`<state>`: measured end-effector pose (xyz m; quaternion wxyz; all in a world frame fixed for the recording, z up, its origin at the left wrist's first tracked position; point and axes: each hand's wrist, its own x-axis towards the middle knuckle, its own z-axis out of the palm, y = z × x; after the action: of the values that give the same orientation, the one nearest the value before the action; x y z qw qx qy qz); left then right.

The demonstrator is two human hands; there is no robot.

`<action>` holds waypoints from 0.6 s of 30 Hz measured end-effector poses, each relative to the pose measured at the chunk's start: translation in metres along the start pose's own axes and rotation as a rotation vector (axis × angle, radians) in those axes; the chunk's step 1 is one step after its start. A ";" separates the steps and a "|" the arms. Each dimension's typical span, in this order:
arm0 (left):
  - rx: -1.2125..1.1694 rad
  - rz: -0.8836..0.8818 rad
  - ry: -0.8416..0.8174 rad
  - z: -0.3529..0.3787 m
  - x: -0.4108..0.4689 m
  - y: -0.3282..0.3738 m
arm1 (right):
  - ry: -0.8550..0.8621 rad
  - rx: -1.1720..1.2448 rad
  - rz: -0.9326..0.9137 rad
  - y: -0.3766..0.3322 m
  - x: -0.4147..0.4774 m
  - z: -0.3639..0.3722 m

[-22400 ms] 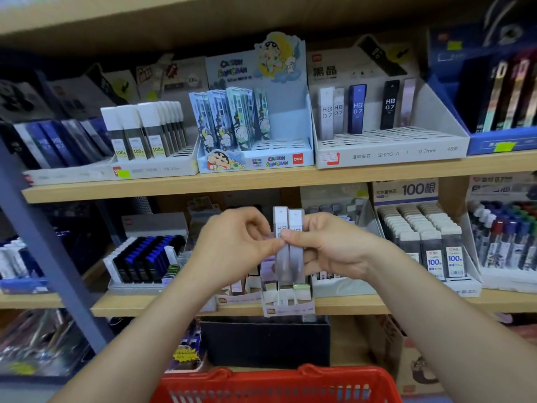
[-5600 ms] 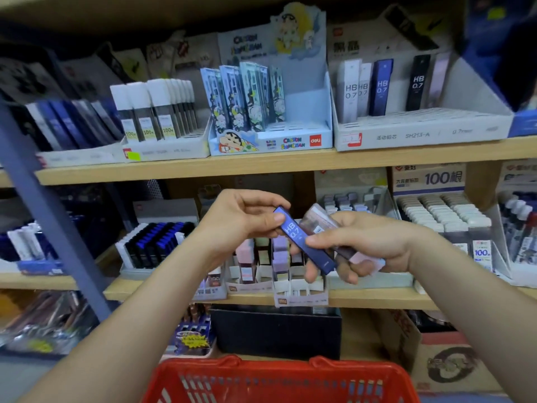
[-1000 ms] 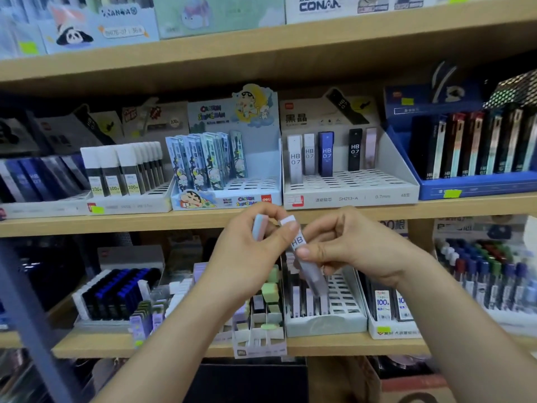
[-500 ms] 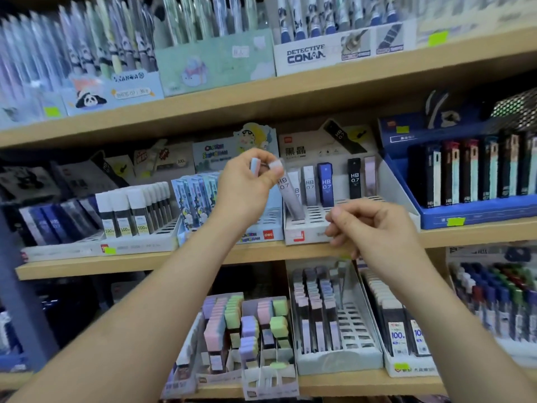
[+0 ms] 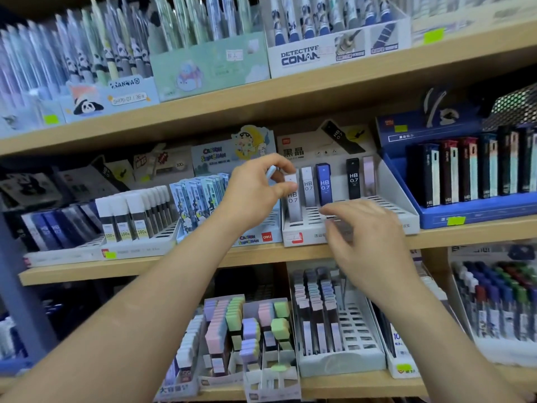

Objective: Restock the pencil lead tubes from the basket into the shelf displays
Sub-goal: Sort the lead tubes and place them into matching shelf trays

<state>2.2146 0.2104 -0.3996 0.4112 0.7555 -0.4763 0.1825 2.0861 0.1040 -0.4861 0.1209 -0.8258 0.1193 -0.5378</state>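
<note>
The middle shelf [image 5: 145, 267] carries the white slotted display [image 5: 396, 196] at frame centre. Most of its slots are vacant. Only the back row is occupied, by a white tube [image 5: 308, 186], a blue tube [image 5: 324, 184], a black tube [image 5: 353, 178] and a pale pink tube [image 5: 368, 175], all upright. My left hand [image 5: 252, 196], just left of centre, pinches a white HB 0.7 tube [image 5: 293, 199] between thumb and fingers. The tube's lower end is at the display's leftmost column of slots, and I cannot tell whether it is seated. A pale blue tube [image 5: 271, 171] is tucked in the same hand, its tip showing beside the index finger. My right hand [image 5: 369, 237] hovers over the display's front edge, fingers loosely spread and blurred, with nothing visible in it. The basket is outside the frame, so remaining stock cannot be counted. Judgement: restocking of this display is at an early stage. One tube is at its slot, one more is in hand, and many slots are left to fill.
</note>
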 end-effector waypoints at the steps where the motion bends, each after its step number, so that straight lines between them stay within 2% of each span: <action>1: 0.020 0.006 0.013 0.000 0.000 -0.002 | -0.031 -0.035 -0.009 0.000 -0.001 0.001; 5: 0.048 -0.002 0.029 0.000 -0.005 -0.009 | -0.159 -0.176 -0.021 -0.002 -0.002 0.001; 8: 0.002 0.019 0.060 -0.002 -0.014 -0.006 | -0.181 -0.189 -0.004 -0.002 0.000 0.002; 11: -0.416 -0.133 0.149 -0.009 -0.027 -0.001 | -0.047 -0.090 -0.065 -0.005 -0.002 0.004; 13: -0.723 -0.228 0.135 -0.015 -0.041 -0.002 | -0.035 0.162 -0.034 -0.019 -0.003 0.004; 14: -0.828 -0.250 0.127 -0.016 -0.049 -0.004 | -0.141 0.356 0.052 -0.031 -0.005 0.004; 16: -0.955 -0.291 0.124 -0.016 -0.064 -0.006 | -0.492 0.738 0.267 -0.054 -0.009 0.009; 18: -1.011 -0.316 0.135 -0.015 -0.078 -0.012 | -0.688 0.914 0.394 -0.069 -0.018 0.020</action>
<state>2.1895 0.2696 -0.4479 0.7761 0.5122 -0.3578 -0.0855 2.1025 0.1761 -0.4869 0.5926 -0.7790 -0.0194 -0.2041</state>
